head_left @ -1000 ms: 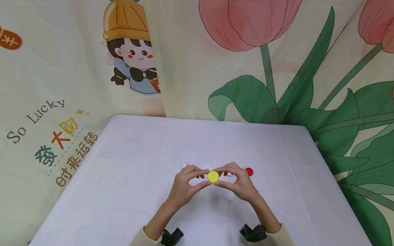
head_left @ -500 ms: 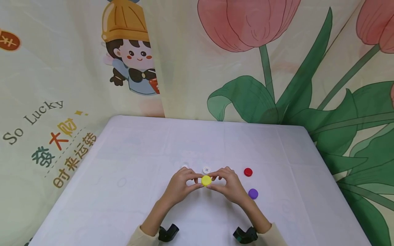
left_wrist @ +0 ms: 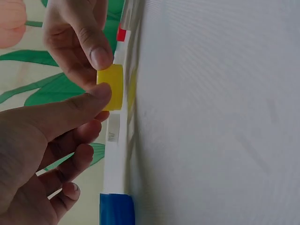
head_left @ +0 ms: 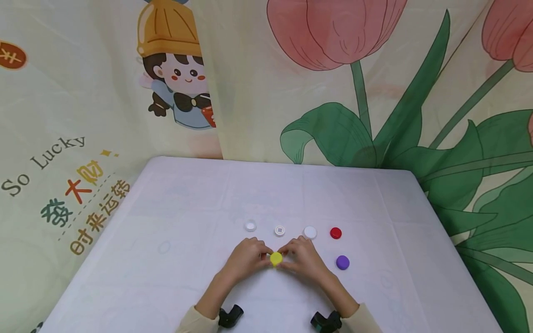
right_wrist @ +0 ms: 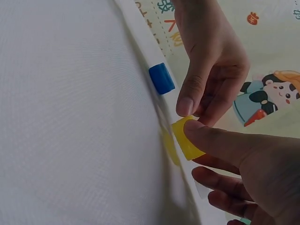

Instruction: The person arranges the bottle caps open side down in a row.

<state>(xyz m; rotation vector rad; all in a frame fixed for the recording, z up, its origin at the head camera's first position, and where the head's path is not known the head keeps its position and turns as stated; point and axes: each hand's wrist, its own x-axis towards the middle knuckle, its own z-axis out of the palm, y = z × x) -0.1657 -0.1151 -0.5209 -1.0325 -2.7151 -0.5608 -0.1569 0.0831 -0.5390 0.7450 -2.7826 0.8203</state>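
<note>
A short yellow cylinder [head_left: 275, 259] with a flat round top is held between both hands over the white table. My left hand [head_left: 246, 259] pinches its left side with thumb and fingers; my right hand [head_left: 302, 260] pinches the opposite side. In the left wrist view, the left thumb presses on the yellow cylinder [left_wrist: 112, 89] while the other fingers curl loosely below. A faint yellow reflection shows on the tabletop; I cannot tell whether the cylinder touches it. A blue cylinder [right_wrist: 161, 78] stands beyond the left hand in the right wrist view, hidden in the head view.
Behind the hands, three small whitish discs, a left one [head_left: 250, 225], a middle one [head_left: 279, 231] and a right one [head_left: 310, 232], form a row with a red disc [head_left: 335, 233]. A purple disc [head_left: 343, 262] lies right of the right hand. A printed cloth [head_left: 250, 92] hangs behind the table.
Both hands have moved left and nearer the person with the yellow cylinder, which they keep pinching. The purple disc and the white discs have come out from behind the hands.
</note>
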